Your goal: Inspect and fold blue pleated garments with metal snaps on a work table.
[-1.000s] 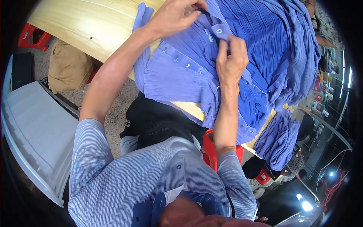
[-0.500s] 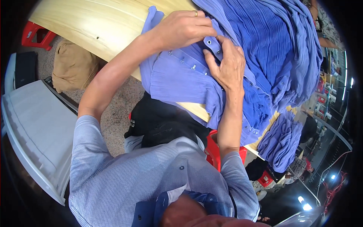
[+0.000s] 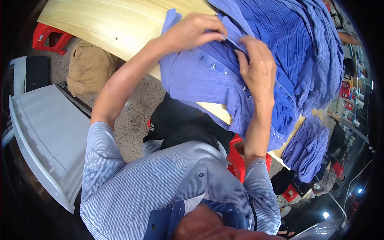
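Observation:
A blue-violet crinkled garment (image 3: pixel 200 86) lies over the table, with small metal hook-like fasteners (image 3: pixel 213 67) in a row along its front strip. My left hand (image 3: pixel 196 31) is closed at the far side, thumb and fingertips pinching a narrow edge of the garment's strip. Opposite it, my right hand (image 3: pixel 259 70) grips the same strip between thumb and forefinger, so a short stretch spans the two hands. The dark inner side of that strip shows between my fingers. My right fingertips are partly hidden by the fabric.
More blue ribbed garments (image 3: pixel 276 36) are heaped at the far right of the wooden table (image 3: pixel 100 24). A folded blue-violet pile (image 3: pixel 306 150) lies at the right. Red stools (image 3: pixel 52 38), a tan cloth bundle (image 3: pixel 90 68) and a white-covered surface (image 3: pixel 44 136) stand left.
The strip has turned between my hands: its face with an eyelet showed before, now its edge shows. My right hand has shifted slightly right. The whole view has also moved a little.

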Tool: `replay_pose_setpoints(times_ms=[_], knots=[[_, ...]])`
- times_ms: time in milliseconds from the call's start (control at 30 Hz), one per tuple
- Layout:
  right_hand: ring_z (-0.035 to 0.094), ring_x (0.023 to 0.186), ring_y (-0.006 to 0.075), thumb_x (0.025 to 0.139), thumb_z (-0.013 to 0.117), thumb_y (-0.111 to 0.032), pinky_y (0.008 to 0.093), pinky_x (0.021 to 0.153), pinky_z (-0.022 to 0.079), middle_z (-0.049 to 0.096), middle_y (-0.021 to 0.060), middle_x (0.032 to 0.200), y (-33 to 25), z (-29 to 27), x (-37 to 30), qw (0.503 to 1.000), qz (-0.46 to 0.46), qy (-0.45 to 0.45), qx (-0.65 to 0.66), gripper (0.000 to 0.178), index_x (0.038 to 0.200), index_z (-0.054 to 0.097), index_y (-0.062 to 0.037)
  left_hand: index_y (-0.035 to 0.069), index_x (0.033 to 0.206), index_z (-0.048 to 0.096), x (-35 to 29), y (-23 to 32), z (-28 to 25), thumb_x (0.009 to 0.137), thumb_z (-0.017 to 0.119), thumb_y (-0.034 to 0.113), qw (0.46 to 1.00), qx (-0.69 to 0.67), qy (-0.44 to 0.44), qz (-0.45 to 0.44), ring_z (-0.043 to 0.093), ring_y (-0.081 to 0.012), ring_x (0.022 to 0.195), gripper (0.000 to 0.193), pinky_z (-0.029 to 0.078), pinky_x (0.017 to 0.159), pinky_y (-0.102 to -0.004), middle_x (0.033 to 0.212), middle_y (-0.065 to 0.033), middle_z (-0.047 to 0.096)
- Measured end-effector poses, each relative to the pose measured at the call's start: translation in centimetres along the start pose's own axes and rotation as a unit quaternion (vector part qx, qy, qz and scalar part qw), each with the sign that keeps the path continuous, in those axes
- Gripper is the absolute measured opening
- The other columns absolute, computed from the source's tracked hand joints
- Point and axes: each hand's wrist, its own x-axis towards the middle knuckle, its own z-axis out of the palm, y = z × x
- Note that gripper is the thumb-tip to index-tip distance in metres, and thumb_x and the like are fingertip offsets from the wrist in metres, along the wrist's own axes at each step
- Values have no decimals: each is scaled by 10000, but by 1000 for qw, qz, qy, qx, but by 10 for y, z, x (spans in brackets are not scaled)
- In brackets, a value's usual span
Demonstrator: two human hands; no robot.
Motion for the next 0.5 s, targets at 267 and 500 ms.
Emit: replay_pose_setpoints(times_ms=[267, 500], knots=[[692, 968, 291, 863, 869, -93, 446, 826, 600, 710, 77, 1083, -63, 60, -18, 994, -17, -32, 108, 262, 1110, 788, -62, -25, 1116, 792, -10, -6, -8, 981, 837, 127, 994, 27, -49, -95, 797, -206, 915, 208, 633, 824, -323, 1018, -119, 823], [655, 948, 284, 888, 866, -166, 436, 820, 559, 662, 63, 1001, -67, 64, -7, 994, -18, -86, 57, 331, 1210, 811, -111, -34, 1186, 788, -19, -13, -14, 1012, 759, 114, 995, 40, -61, -62, 810, -295, 1043, 230, 629, 931, -378, 1124, -160, 829]])
